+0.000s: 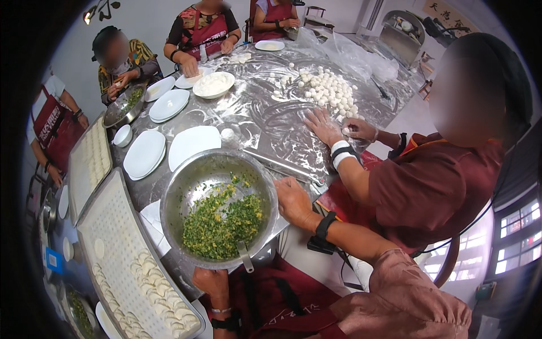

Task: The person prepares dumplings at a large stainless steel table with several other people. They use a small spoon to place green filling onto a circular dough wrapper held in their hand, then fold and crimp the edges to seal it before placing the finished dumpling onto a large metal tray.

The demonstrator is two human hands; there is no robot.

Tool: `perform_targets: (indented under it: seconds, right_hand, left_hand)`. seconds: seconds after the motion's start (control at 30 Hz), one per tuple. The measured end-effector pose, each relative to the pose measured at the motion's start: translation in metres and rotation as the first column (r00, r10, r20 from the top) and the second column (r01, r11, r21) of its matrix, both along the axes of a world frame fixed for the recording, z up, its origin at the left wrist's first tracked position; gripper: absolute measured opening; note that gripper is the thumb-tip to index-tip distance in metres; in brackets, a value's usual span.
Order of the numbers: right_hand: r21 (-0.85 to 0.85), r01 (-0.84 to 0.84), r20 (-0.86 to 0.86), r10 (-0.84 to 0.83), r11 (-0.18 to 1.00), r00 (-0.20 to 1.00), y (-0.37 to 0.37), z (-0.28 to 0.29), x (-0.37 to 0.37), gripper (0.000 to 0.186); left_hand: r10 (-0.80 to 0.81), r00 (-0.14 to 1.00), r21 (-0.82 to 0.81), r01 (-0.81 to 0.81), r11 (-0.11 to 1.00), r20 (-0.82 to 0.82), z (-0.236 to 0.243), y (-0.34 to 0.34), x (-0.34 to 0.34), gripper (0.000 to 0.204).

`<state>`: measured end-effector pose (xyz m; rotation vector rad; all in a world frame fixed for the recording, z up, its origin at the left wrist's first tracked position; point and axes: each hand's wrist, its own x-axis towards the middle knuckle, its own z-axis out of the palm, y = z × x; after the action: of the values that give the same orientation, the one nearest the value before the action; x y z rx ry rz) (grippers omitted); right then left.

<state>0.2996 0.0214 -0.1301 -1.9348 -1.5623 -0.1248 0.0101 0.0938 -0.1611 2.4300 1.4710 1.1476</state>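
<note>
A large metal bowl (265,189) sits in front of me at the table's near edge. Chopped green and yellow filling (226,223) covers much of its bottom, and a metal spoon (245,257) leans over the near rim. My right hand (296,204) is closed at the bowl's right side, its fingers against the wall. Below the near-left rim, my left hand (212,281) is curled against the bowl; its fingertips are hidden. White plates (195,144) lie just beyond the bowl, beside a rolling pin or metal bar (282,164).
To the left are trays (93,231) of folded dumplings. A co-worker on my right handles dough near a heap of dough balls (327,90). More people stand across the floured table (248,116), around a bowl of flour (214,85) and another metal filling bowl (116,116).
</note>
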Motion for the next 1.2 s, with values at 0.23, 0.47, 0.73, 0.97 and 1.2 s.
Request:
perform_targets:
  seconds: [0.23,0.47,0.73,0.97,1.2]
  right_hand:
    - [0.005,-0.002,0.009,0.002,1.0,1.0,-0.001,0.0,0.001,0.043]
    - [0.026,0.012,0.012,-0.012,1.0,1.0,0.0,0.0,-0.001,0.042]
    - [0.009,0.001,-0.002,-0.001,1.0,1.0,0.0,-0.001,0.001,0.042]
    - [0.002,-0.001,0.001,0.001,1.0,1.0,0.0,0.001,0.0,0.042]
    - [-0.023,0.008,-0.004,-0.008,1.0,1.0,-0.001,0.004,0.0,0.041]
  left_hand:
    - [-0.008,1.0,-0.021,0.008,1.0,-0.012,-0.004,0.001,-0.001,0.028]
    - [0.012,1.0,-0.006,-0.012,1.0,0.0,-0.002,0.0,-0.001,0.029]
    - [-0.021,1.0,-0.011,0.021,1.0,0.011,0.004,0.0,0.002,0.021]
    - [-0.012,1.0,-0.002,0.012,1.0,-0.014,-0.003,0.001,-0.002,0.028]
    - [-0.031,0.999,0.001,0.031,1.0,-0.014,-0.001,0.002,-0.002,0.029]
